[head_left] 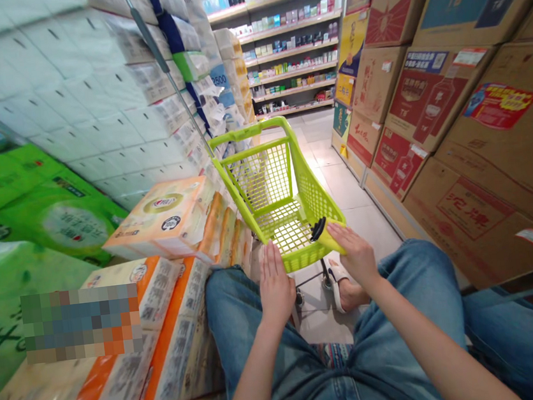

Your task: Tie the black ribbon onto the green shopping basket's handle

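A lime-green shopping cart (pixel 304 189) stands in the aisle right in front of my knees, its basket holding nothing I can see. My left hand (pixel 275 285) lies flat with fingers stretched out, its fingertips at the cart's near rim. My right hand (pixel 357 255) rests on the cart's near right corner, fingers laid over the rim beside a black cap, not clearly gripping. I am seated low, in blue jeans, with one foot in a white sandal (pixel 339 278) under the cart.
Orange-and-white tissue packs (pixel 163 221) are stacked at my left knee, green packs (pixel 51 212) and white stacks behind them. Brown cartons (pixel 462 139) wall the right side. Tiled floor (pixel 335 173) runs ahead to shelves of goods (pixel 290 49).
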Tool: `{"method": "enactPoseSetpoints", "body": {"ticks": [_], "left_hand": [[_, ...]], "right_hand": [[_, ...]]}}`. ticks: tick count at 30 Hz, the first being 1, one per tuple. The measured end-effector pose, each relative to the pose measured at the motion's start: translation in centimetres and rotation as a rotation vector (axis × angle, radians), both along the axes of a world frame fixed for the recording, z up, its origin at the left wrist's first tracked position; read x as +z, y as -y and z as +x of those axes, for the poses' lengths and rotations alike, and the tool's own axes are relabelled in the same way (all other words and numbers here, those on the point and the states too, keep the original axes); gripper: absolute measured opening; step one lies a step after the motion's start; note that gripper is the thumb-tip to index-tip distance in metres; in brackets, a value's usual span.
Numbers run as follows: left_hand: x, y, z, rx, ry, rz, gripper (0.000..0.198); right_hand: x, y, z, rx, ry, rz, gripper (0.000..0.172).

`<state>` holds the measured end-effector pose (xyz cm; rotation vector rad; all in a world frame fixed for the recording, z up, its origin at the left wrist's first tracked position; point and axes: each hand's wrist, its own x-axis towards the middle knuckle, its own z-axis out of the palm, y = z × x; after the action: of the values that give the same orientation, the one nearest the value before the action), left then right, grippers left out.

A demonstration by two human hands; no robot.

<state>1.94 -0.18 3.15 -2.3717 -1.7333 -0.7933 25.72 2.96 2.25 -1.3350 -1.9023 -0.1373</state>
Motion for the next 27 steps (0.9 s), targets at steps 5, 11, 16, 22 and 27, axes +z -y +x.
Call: {"method": "enactPoseSetpoints", "body": {"ticks": [5,11,16,22,27], "left_hand": [[0.0,0.0,0.1,0.004,0.009,0.002,0.099],[-0.5,0.0,-0.1,-0.014,0.034,0.002,0.095],[-0.9,-0.1,-0.4,-0.068,0.046,0.029,0.087],[-0.2,0.0,-0.1,-0.009,0.047,0.000,0.096],[0.1,0.0,0.2,0.006,0.022,-0.006,0.097]], "right_hand": [[0.6,-0.6,1.3,-0.155,-0.062,-0.023,0.072],[0.7,2.0,-8.9,0.014,-0.024,-0.069,0.078],[1.0,2.8,-12.2,0.133,-0.027,-0.069,0.074],[0.7,1.1,-4.6,0.116,0.073,-0.031,0.082],[0.5,-0.9,1.4,-0.093,0.009,-0.020,0.073]]}}
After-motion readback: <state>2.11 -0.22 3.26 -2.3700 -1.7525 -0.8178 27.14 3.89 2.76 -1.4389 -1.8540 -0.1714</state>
